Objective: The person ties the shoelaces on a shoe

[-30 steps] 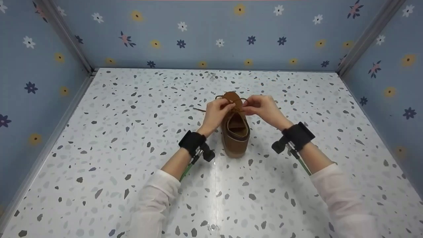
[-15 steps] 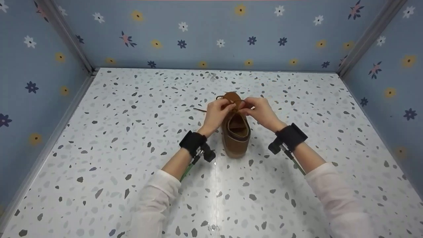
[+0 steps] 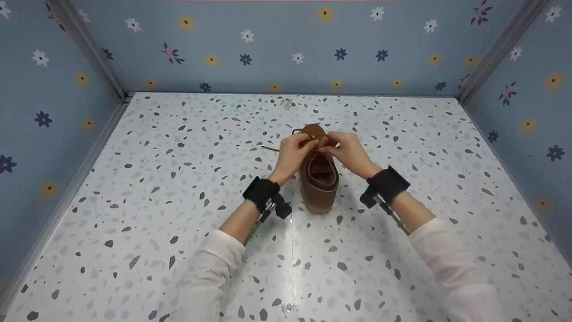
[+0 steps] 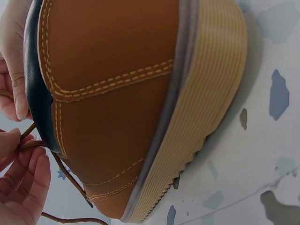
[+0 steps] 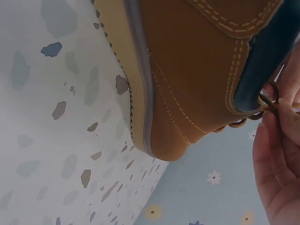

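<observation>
Both hands (image 3: 290, 156) (image 3: 351, 153) partly hide the shoe's (image 3: 319, 200) laces (image 4: 69, 176).

- Left hand (image 3: 291, 155) and right hand (image 3: 350, 151) pinch the brown shoelace (image 3: 270, 148)
- Brown lace-up shoe (image 3: 319, 200) stands upright on speckled white surface (image 3: 178, 192)
- Blue floral wall (image 3: 286, 27) stands behind

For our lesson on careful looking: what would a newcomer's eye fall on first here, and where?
Probably the brown shoe, standing near the middle of the speckled white surface. Next come the left hand and right hand, close together at its laces, below a flower-patterned blue wall at the back.
</observation>
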Tool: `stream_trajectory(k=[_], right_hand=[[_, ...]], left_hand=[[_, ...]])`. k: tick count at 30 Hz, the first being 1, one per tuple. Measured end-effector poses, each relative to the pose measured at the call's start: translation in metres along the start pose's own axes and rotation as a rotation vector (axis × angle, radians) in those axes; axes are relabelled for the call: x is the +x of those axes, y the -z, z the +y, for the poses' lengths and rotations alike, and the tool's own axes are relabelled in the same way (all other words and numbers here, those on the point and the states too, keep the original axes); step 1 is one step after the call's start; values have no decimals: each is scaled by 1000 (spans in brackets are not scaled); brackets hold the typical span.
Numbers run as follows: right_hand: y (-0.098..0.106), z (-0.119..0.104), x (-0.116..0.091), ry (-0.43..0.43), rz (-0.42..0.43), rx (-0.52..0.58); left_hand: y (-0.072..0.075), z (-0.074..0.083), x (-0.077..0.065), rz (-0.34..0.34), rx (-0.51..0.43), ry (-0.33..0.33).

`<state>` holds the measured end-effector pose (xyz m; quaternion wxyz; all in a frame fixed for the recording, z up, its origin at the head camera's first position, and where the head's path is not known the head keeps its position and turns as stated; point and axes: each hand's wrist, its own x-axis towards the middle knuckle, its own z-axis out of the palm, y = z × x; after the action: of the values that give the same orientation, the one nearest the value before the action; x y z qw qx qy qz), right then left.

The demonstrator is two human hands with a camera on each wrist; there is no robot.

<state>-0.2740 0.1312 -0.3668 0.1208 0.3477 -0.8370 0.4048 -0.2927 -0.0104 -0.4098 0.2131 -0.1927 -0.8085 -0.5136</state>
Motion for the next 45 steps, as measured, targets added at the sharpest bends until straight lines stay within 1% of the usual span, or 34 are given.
stream_trajectory(k=[2,4,7,10,12,16,19,21,25,28,29,31,32,33,34,35,36,38,39,40,41,43,45], right_hand=[[1,0,-1,16,-4,1],[3,5,-2,14,-33,8],[7,15,-3,-11,-89,26],[12,26,-4,-47,-141,44],[16,27,-4,-56,-152,43],[22,31,-3,-75,-138,-35],[25,34,-2,-127,-130,-84],[26,34,0,-175,-145,-89],[25,35,4,-260,-191,-81],[24,34,9,-292,-223,-74],[24,34,11,-300,-232,-72],[23,35,15,-317,-255,-59],[23,35,17,-325,-269,-58],[22,35,18,-333,-280,-52],[22,35,20,-339,-293,-47],[22,35,22,-345,-306,-41],[21,35,23,-347,-318,-38],[21,35,25,-345,-344,-38],[21,36,26,-339,-354,-38],[21,35,27,-334,-365,-42],[20,35,28,-334,-373,-48],[19,35,30,-340,-388,-58],[17,33,32,-356,-404,-66]], left_hand=[[0,0,0,0,11,1],[0,0,0,-5,3,7],[0,0,1,-13,-13,13],[1,0,1,-5,-4,2],[1,0,1,-2,5,-7],[1,1,0,4,-9,-1],[1,0,-2,6,-31,-4],[1,0,-2,4,-40,-15],[1,0,-4,10,-43,-66],[0,-1,-5,16,-31,-111],[-1,-6,-5,13,-44,-114],[-2,-7,-7,9,-51,-119],[-4,-13,-7,6,-50,-111],[-4,-13,-8,4,-58,-101],[-7,-18,-8,-1,-73,-91],[-6,-18,-9,-5,-80,-84],[-4,-13,-10,-6,-66,-90],[-2,-13,-12,-2,-46,-122],[1,-7,-13,-2,-39,-137],[2,-7,-14,-2,-26,-156],[4,-3,-15,1,-7,-177],[5,-4,-16,4,11,-216],[5,-4,-18,-6,8,-228]])
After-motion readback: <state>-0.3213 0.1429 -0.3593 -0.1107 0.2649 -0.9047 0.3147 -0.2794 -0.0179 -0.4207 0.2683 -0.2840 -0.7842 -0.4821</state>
